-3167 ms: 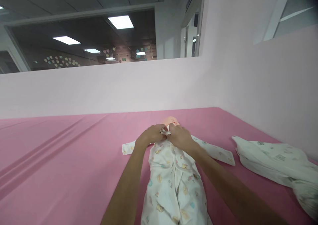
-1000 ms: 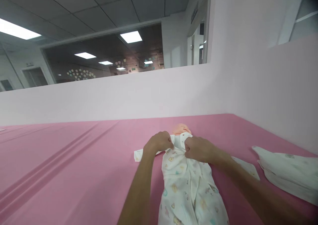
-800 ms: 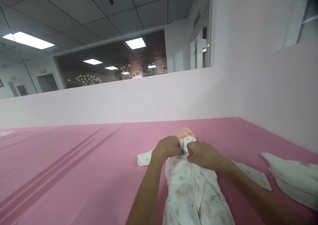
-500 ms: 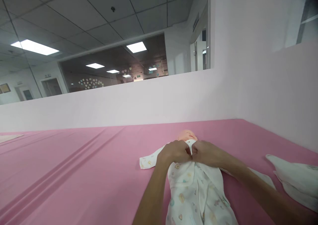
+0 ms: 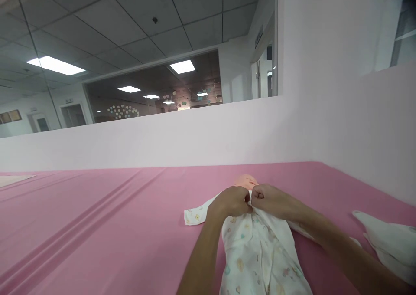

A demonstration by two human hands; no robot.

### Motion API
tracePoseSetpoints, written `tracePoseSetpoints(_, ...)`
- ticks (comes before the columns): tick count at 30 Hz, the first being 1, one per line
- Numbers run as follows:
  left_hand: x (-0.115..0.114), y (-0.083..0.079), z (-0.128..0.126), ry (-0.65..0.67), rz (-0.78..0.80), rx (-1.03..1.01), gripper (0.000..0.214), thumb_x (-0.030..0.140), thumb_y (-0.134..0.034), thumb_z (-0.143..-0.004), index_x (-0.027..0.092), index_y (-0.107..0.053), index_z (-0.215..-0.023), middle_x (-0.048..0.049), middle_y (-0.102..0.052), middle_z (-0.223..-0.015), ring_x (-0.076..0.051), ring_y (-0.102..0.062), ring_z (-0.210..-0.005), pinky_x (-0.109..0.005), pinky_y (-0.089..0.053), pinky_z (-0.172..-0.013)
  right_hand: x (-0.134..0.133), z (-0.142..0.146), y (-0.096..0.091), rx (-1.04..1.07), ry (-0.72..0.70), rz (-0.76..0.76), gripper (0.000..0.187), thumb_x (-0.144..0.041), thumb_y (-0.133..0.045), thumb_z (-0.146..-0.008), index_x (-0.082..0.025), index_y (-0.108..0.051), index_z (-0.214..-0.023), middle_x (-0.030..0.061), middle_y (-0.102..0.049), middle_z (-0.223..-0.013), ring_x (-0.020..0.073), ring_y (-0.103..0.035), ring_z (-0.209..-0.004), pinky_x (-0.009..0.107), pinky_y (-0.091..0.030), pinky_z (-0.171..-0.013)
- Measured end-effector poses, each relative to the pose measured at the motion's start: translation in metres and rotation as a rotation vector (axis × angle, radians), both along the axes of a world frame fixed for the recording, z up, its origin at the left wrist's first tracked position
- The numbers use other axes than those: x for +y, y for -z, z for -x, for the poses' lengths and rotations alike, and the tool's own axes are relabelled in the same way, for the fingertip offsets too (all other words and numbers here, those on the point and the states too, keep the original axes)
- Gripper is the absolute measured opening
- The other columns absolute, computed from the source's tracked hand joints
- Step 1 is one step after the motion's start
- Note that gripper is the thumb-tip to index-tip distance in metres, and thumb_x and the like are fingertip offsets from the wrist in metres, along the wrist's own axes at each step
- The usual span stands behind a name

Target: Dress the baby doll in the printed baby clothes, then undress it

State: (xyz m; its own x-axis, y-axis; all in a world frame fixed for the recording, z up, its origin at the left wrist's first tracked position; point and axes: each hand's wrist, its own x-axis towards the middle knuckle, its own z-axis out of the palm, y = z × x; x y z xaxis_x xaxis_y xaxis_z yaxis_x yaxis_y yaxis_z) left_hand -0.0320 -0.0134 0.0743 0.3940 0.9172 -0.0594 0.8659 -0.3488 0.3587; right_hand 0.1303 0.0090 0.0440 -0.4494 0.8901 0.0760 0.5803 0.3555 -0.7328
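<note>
A baby doll (image 5: 246, 181) lies on its back on the pink surface (image 5: 97, 225), dressed in a white romper (image 5: 256, 251) printed with small animals. My left hand (image 5: 230, 201) and my right hand (image 5: 269, 199) meet at the doll's neck, knuckle to knuckle. Both are closed, pinching the romper's collar edges together. One empty sleeve (image 5: 196, 212) sticks out to the left of my left hand. The doll's chin and neck are hidden behind my fingers.
Another white printed garment (image 5: 386, 243) lies crumpled at the right edge of the pink surface. A pale pink partition wall (image 5: 195, 134) runs along the back and right side. Beyond it are glass panes and ceiling lights.
My hands were slightly apart on the collar a second ago; they have come together at the neckline. The camera has tilted upward, so the doll sits lower in view.
</note>
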Motion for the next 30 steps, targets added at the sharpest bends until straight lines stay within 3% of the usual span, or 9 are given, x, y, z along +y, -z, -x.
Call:
tracePoseSetpoints(6,-0.004,-0.007,0.002,0.002,-0.028,-0.048,0.007,0.019,-0.053,-0.063,0.02,-0.046,-0.065,0.0015,-0.057,-0.073,-0.011,-0.049,-0.057,-0.025,-0.032,-0.047,-0.001,0.003,-0.004,0.059,0.03,-0.032,0.024,-0.017,-0.047,-0.065,-0.021,-0.023,-0.063,-0.0057,-0.024,-0.061,0.0081,-0.017,-0.052,0.025,-0.013,-0.046)
tracePoseSetpoints(12,-0.001,-0.007,0.007,-0.012,0.029,-0.081,0.012,0.032,-0.055,-0.068,0.021,-0.048,-0.069,0.0024,-0.057,-0.074,-0.013,-0.052,-0.061,-0.024,-0.035,-0.048,-0.007,0.004,-0.005,0.093,0.09,-0.023,0.02,-0.018,-0.049,-0.065,-0.021,-0.029,-0.064,-0.0058,-0.032,-0.062,0.007,-0.024,-0.051,0.023,-0.016,-0.045)
tracePoseSetpoints(19,0.0,-0.005,0.009,-0.025,0.074,-0.083,0.016,0.034,-0.059,-0.067,0.021,-0.054,-0.076,0.0023,-0.06,-0.078,-0.013,-0.056,-0.065,-0.023,-0.038,-0.052,-0.007,0.002,-0.004,0.092,0.13,-0.099,0.021,-0.019,-0.049,-0.065,-0.021,-0.028,-0.065,-0.0052,-0.031,-0.065,0.0074,-0.021,-0.052,0.023,-0.015,-0.043)
tracePoseSetpoints(25,-0.001,-0.007,0.008,-0.022,0.08,-0.074,0.012,0.03,-0.061,-0.066,0.02,-0.055,-0.072,0.0028,-0.059,-0.073,-0.011,-0.053,-0.059,-0.023,-0.036,-0.05,-0.011,-0.001,-0.008,0.005,0.016,0.002,0.009,-0.018,-0.049,-0.066,-0.02,-0.04,-0.066,-0.0036,-0.037,-0.061,0.0091,-0.028,-0.052,0.023,-0.018,-0.044)
tracePoseSetpoints(30,-0.001,-0.007,0.008,-0.022,0.06,-0.065,0.012,0.029,-0.061,-0.065,0.02,-0.056,-0.072,0.0032,-0.059,-0.074,-0.011,-0.052,-0.059,-0.022,-0.034,-0.049,-0.011,-0.003,-0.007,-0.029,-0.051,0.043,0.021,-0.016,-0.047,-0.066,-0.02,-0.028,-0.057,-0.0041,-0.024,-0.055,0.0089,-0.019,-0.05,0.026,-0.012,-0.045)
